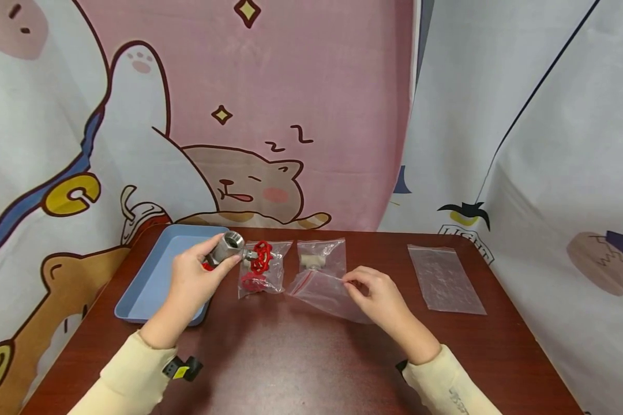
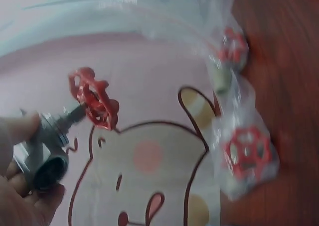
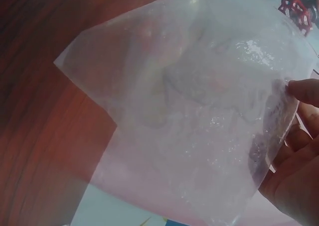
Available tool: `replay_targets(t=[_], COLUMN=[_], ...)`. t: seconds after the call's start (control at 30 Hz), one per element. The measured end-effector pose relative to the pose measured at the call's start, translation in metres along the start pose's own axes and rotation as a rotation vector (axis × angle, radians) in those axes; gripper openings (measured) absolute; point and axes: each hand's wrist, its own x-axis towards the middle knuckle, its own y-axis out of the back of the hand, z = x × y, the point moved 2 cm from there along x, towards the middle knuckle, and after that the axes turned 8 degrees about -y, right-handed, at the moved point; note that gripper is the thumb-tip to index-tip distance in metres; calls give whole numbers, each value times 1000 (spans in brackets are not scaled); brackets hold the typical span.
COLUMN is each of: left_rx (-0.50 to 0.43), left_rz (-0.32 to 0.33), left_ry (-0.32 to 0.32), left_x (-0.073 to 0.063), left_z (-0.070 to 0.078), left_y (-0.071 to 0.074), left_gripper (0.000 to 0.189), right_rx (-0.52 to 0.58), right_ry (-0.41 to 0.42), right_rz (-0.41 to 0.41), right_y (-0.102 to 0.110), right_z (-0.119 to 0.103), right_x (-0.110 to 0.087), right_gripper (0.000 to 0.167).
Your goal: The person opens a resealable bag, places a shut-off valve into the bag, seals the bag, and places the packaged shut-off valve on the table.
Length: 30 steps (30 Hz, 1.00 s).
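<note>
My left hand (image 1: 193,279) grips the body of a steel valve (image 1: 225,248), held up over the right edge of the blue tray. Its red handwheel (image 1: 262,257) points right, and an open threaded end shows. In the left wrist view the same valve (image 2: 45,149) sits between thumb and fingers. With thumb and fingertips my right hand (image 1: 383,297) pinches the edge of a clear zip bag (image 1: 329,297) with a red line near its mouth. The bag (image 3: 199,106) looks flat in the right wrist view, with nothing visible inside it.
A blue tray (image 1: 150,288) lies at the table's left. Behind my hands lie two bagged valves: one with a red handwheel (image 1: 253,281), the other showing a beige part (image 1: 312,261), partly covered by the held bag. Another flat clear bag (image 1: 445,282) lies at the right.
</note>
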Motion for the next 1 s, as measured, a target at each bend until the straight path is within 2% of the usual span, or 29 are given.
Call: replay_targets(t=[0.1,0.3,0.43,0.53,0.63,0.83,1.0], left_rx=[-59,-250,-381,-492,-530,-395,-274], left_rz=[-14,-38,-15,30,75,136,185], left_ry=[72,262,309,278,208,99,22], left_x=[-1,-7,-12,-16,-20,-27,-30], left_z=[6,9,13,16,19,28,35], left_y=[-3,-12,-21,-29,-35,-39,-43], left_gripper=[49,45,45,41,40,42,42], right_rx=[1,35,81,135,180,271,300], right_ry=[0,-9,-28,-41,-65,-136,-162], right_rz=[9,18,38,38,24,18,66], right_y=[-1,-3,-4,-6,-9,-13,-19], right_z=[-1,-4,-7,-9,-9,-12,-18], right_x=[1,2,2,3,4,2,-1], right_gripper=[9,7,9,9,9,6,7])
